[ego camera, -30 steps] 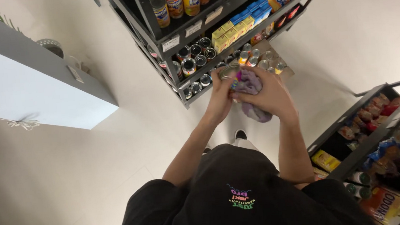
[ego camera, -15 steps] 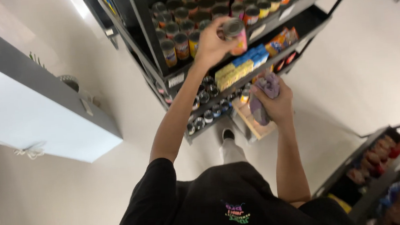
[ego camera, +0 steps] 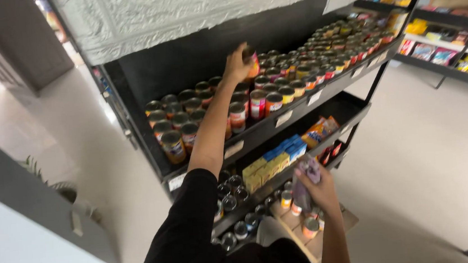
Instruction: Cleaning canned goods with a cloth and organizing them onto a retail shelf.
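My left hand (ego camera: 238,64) is raised to the back of the top shelf (ego camera: 294,111) and grips a small can (ego camera: 251,63) with a red and orange label, held above the rows of cans (ego camera: 254,102) standing there. My right hand (ego camera: 319,189) hangs low in front of the bottom shelves and is closed around a crumpled purple cloth (ego camera: 305,180). Below that hand a cardboard box (ego camera: 305,238) on the floor holds a few more cans.
The black shelf unit has yellow and blue boxes (ego camera: 273,162) on its middle shelf and cans lying lower down. More stocked shelves (ego camera: 450,22) stand at the right. A grey and white counter (ego camera: 22,223) is at the left. Pale floor lies between.
My left hand has lifted a can from near the box up to the back of the top shelf. My right hand stayed low with the cloth. My view tilted upward.
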